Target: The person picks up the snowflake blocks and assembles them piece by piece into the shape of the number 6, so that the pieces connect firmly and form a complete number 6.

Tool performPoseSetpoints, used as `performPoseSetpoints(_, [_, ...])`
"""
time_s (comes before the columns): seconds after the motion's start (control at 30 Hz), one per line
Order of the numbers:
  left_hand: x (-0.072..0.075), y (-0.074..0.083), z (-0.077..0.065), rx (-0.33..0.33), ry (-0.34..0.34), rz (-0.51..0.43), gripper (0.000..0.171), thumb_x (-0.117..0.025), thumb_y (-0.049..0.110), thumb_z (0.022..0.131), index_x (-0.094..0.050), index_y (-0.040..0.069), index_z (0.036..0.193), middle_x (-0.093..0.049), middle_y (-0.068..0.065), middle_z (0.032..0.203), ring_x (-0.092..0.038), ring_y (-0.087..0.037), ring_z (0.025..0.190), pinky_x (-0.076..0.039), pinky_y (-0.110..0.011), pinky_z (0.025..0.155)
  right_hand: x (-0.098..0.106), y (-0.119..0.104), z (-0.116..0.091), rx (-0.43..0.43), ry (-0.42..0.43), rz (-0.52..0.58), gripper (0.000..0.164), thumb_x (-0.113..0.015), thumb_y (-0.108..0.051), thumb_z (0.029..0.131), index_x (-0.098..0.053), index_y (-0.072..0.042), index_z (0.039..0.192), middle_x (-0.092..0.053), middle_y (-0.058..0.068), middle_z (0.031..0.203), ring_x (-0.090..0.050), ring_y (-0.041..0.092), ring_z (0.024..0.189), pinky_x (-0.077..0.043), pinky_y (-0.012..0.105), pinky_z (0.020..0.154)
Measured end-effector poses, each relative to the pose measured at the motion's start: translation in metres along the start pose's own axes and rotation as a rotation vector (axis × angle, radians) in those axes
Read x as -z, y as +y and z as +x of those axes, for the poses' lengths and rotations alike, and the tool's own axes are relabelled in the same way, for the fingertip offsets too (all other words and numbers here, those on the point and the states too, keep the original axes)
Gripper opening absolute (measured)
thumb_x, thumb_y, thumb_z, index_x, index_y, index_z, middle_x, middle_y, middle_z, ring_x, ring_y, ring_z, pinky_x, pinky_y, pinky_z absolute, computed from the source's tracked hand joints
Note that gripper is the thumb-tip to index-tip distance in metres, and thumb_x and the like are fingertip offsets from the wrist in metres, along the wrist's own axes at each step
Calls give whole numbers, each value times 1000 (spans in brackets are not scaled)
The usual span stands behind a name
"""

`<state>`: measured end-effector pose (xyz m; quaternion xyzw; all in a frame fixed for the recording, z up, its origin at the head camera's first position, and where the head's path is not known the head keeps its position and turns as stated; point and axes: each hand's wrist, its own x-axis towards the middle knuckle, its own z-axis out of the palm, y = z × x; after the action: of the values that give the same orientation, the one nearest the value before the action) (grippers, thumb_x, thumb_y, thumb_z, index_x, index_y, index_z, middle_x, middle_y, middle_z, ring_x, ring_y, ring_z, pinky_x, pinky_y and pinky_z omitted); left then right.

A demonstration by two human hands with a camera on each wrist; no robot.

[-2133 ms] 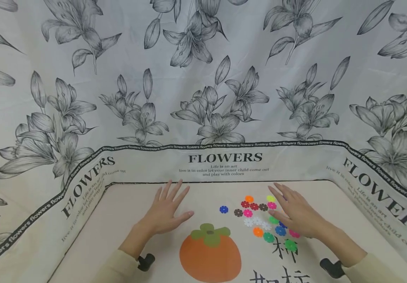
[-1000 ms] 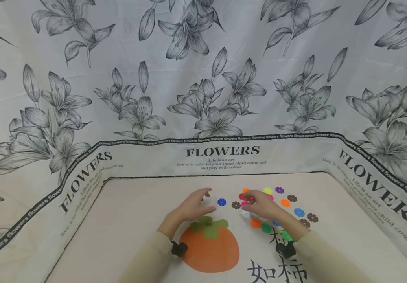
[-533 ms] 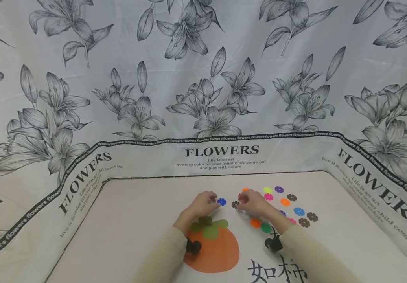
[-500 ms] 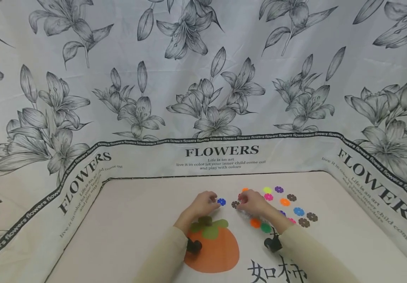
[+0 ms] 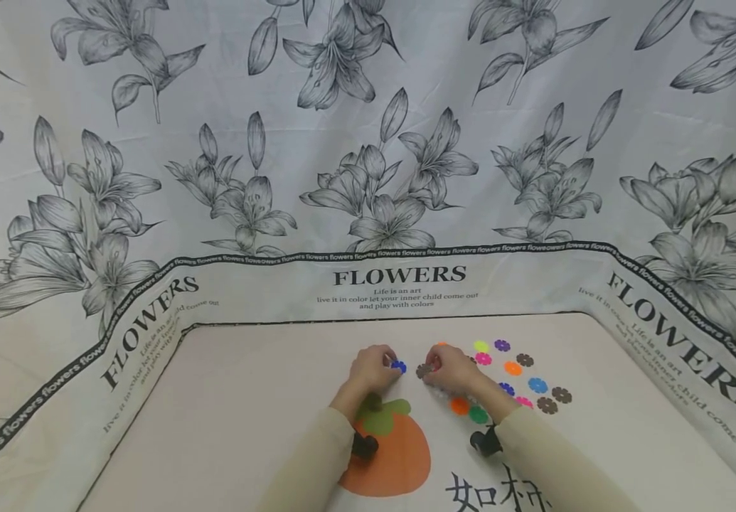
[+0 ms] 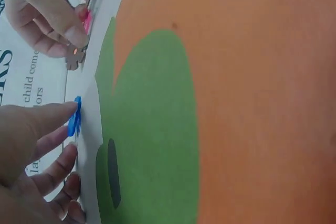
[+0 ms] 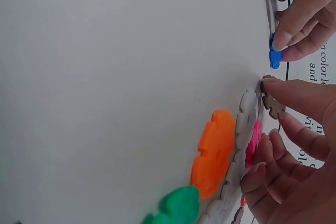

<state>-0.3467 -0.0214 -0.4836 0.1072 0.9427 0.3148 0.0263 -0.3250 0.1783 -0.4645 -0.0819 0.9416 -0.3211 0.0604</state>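
Observation:
My left hand [image 5: 372, 372] pinches a blue snowflake-shaped plastic disc [image 5: 399, 367] between thumb and forefinger. In the left wrist view that blue disc [image 6: 75, 116] stands on edge at the fingertips. Facing it, my right hand [image 5: 454, 368] pinches a brown snowflake disc [image 5: 424, 371]; the right wrist view shows the brown disc [image 7: 273, 100] tilted between thumb and a finger. A small gap separates the two discs. Under the right hand lie white discs [image 7: 245, 116] and a pink disc [image 7: 253, 142], partly hidden by its fingers.
More discs lie on the right of the table [image 5: 233, 398]: orange [image 5: 460, 406], green [image 5: 478, 414], light blue [image 5: 537, 385], purple [image 5: 502, 345], yellow [image 5: 481, 346] and several others. A persimmon print [image 5: 393, 455] and black characters mark the tabletop. A floral curtain [image 5: 393, 142] surrounds the sides and back.
Both hands came inward from wide apart, fingers spread, to face each other. The left hand took hold of the blue disc, the right hand of the brown disc.

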Motion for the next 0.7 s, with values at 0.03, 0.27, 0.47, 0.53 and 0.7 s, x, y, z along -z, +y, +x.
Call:
performPoseSetpoints(0.03, [-1,0,0,3,7,1,22,-79,24,89,-71,12,105,-66,-2,95,-59,-19,86,-51,-40,82,0,0,-1,8,4,2,23,-79,-10,86,-66,-5,105,-61,5,91,-55,21,82,-49,36,72])
performPoseSetpoints(0.27, [-2,1,0,23,18,-97,19,-80,20,89,-67,12,100,-66,0,89,-59,-16,79,-50,-35,76,-4,4,2,21,28,22,8,-74,-11,90,-67,-11,95,-65,1,88,-56,19,82,-48,36,75])
performPoseSetpoints(0.47, [1,-4,-1,2,10,-196,14,-78,14,90,-67,11,98,-65,0,85,-58,-16,76,-49,-31,70,-5,7,2,64,39,56,5,-73,-8,90,-70,-12,92,-65,-2,85,-56,18,79,-46,33,71])
performPoseSetpoints(0.53, [2,-6,-3,-11,13,-231,13,-78,12,90,-68,9,97,-65,-1,84,-58,-16,76,-49,-31,71,-4,8,0,85,51,70,5,-73,-7,90,-71,-12,91,-65,-1,84,-56,18,78,-47,33,71])
performPoseSetpoints(0.7, [6,-12,-10,-9,6,-315,9,-77,11,91,-72,6,96,-65,-1,82,-59,-15,75,-50,-30,70,-2,6,-6,156,65,87,4,-75,-9,90,-73,-11,92,-66,-1,84,-56,17,78,-48,34,72])
